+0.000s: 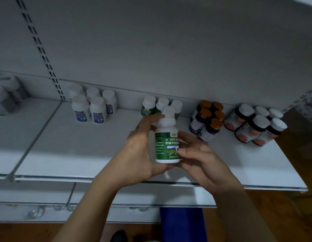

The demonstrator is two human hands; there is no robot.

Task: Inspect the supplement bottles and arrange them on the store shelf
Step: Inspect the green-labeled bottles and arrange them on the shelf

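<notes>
Both hands — left hand [141, 151], right hand [200, 159] — grip one green bottle [167, 145] above the shelf [81, 154], label up. Four groups already stand at the back — this bottle is not yet placed.

A white back panel [169, 49] rises in front of me, dimly lit, with a slotted upright [41, 51] running down its left side. Under it lies the white shelf [73, 151], with a lower shelf [134, 194] beneath. The floor [291, 215] is brown, and something blue [181, 222] stands on it.
</notes>
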